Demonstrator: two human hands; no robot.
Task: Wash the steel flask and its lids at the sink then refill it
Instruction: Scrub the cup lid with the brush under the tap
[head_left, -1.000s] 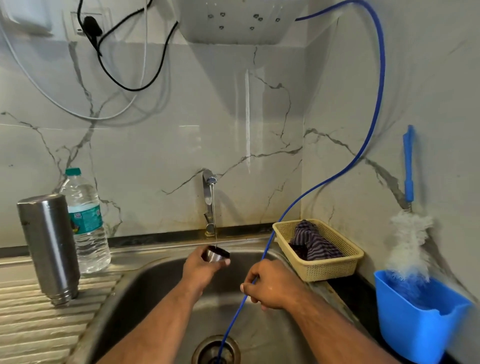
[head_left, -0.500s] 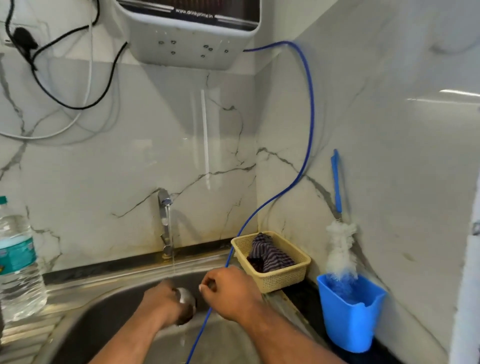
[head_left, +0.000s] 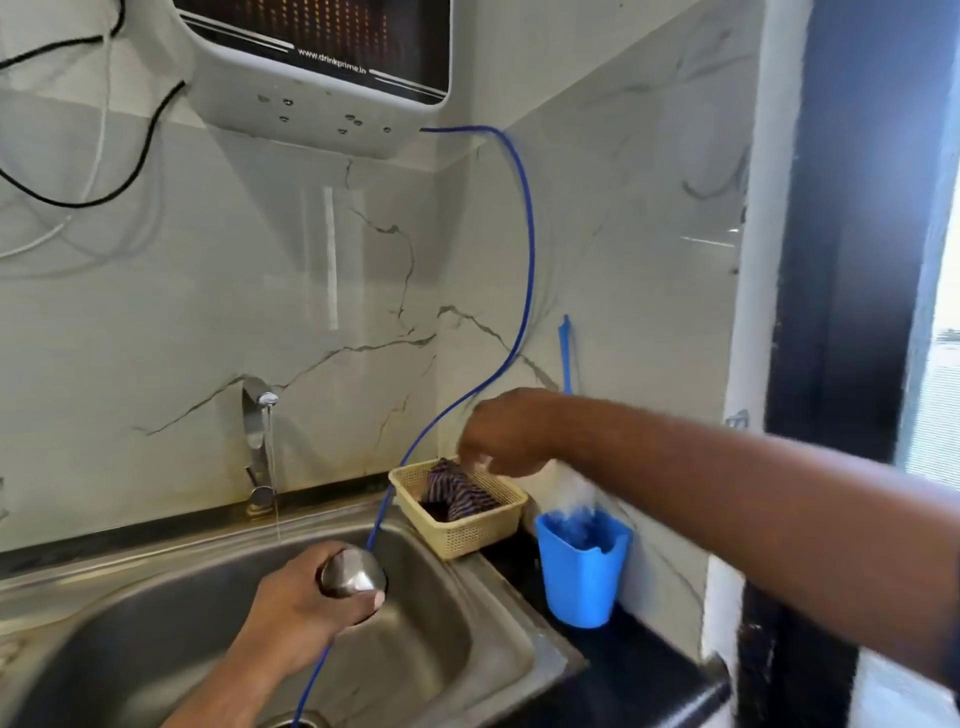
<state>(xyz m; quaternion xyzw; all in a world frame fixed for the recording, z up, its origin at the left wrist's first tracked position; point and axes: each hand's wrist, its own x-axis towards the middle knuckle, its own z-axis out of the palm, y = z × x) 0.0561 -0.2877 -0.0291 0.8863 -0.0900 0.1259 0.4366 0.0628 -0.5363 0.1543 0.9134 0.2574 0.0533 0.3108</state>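
Observation:
My left hand (head_left: 298, 610) grips a rounded steel lid (head_left: 352, 573) over the steel sink (head_left: 483, 639), right of the thin stream falling from the tap (head_left: 256, 415). The lid's shiny outer side faces up. My right hand (head_left: 506, 434) is stretched out to the right above the yellow basket (head_left: 470, 538). Its fingers hang down over the striped cloth (head_left: 457, 491) in the basket and hold nothing that I can see. Whether they touch the cloth is blurred. The flask itself is out of view.
A thin blue hose (head_left: 527, 260) runs from the wall-mounted water purifier (head_left: 311, 67) down into the sink drain, passing just right of the lid. A blue cup (head_left: 582, 577) with a white bottle brush stands right of the basket on the black counter. Cables hang at upper left.
The view has swung right, so the flask and plastic bottle left the frame. My right hand rose from the sink to above the basket. My left hand still holds the lid, now beside the stream.

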